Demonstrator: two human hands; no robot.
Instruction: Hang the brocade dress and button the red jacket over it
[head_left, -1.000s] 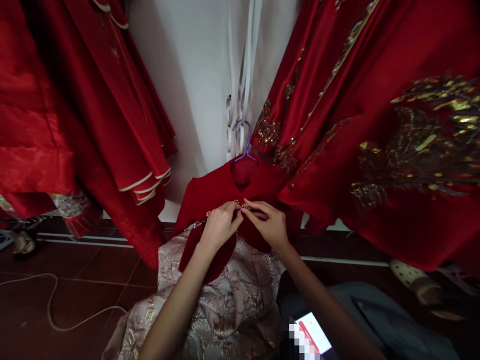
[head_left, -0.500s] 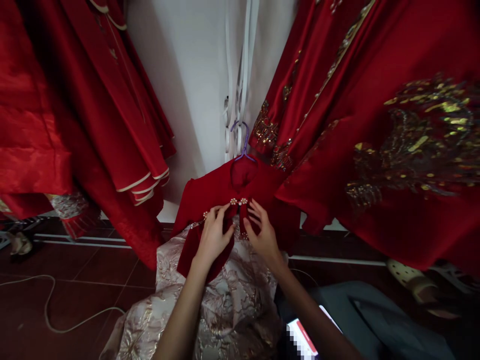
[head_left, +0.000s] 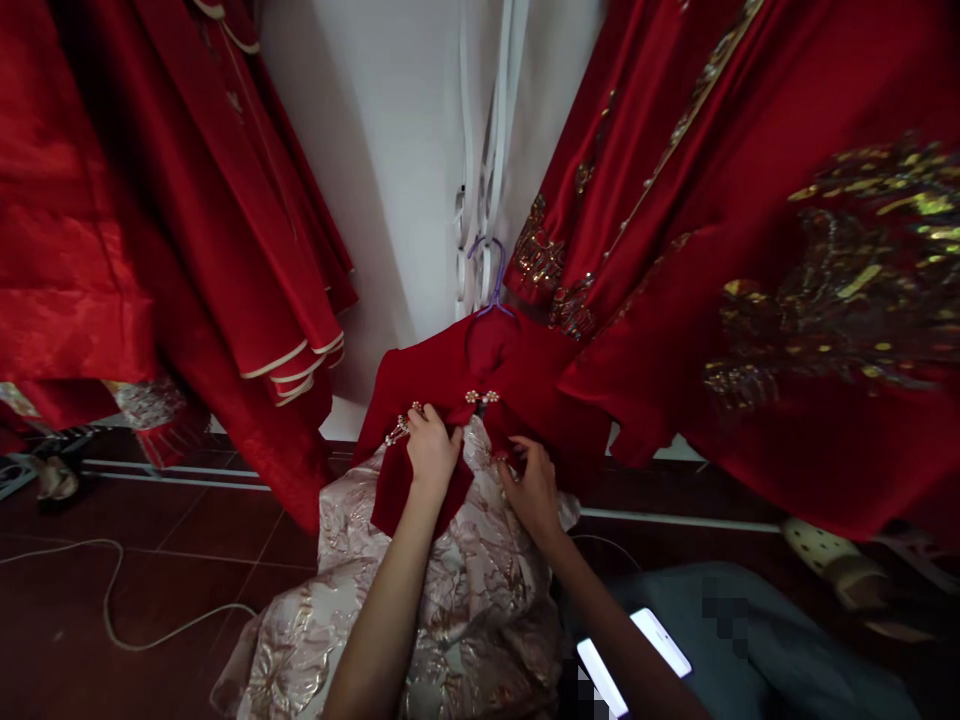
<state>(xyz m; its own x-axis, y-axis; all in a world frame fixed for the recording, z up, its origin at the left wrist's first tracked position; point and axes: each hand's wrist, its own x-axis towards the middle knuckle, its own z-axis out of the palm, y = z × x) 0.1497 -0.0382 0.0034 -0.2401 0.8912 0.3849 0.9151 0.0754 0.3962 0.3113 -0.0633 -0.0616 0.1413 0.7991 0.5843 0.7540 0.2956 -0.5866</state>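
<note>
A short red jacket (head_left: 420, 365) hangs on a purple hanger (head_left: 496, 290), its neck joined by a beaded flower clasp (head_left: 482, 397). My left hand (head_left: 433, 450) grips the jacket's left front panel beside another beaded trim (head_left: 397, 430), fingers over the cloth and thumb toward the opening. On the other side of the opening, my right hand (head_left: 534, 490) pinches the right panel's edge; its fingertips are partly hidden by cloth. Under the jacket is a pale pink and gold brocade dress (head_left: 480, 580), spreading down toward me.
Red garments (head_left: 247, 250) hang at left, and sequined red ones (head_left: 675, 300) at right. White looped straps (head_left: 487, 130) hold the hanger against a white wall (head_left: 390, 150). A lit phone (head_left: 660, 640) lies below right. A cable (head_left: 112, 600) and a clog (head_left: 825, 555) are on the floor.
Both hands have moved from near the neck clasp out to the front panels, the right one downward. The jacket front opens wider below the clasp. The view has shifted slightly.
</note>
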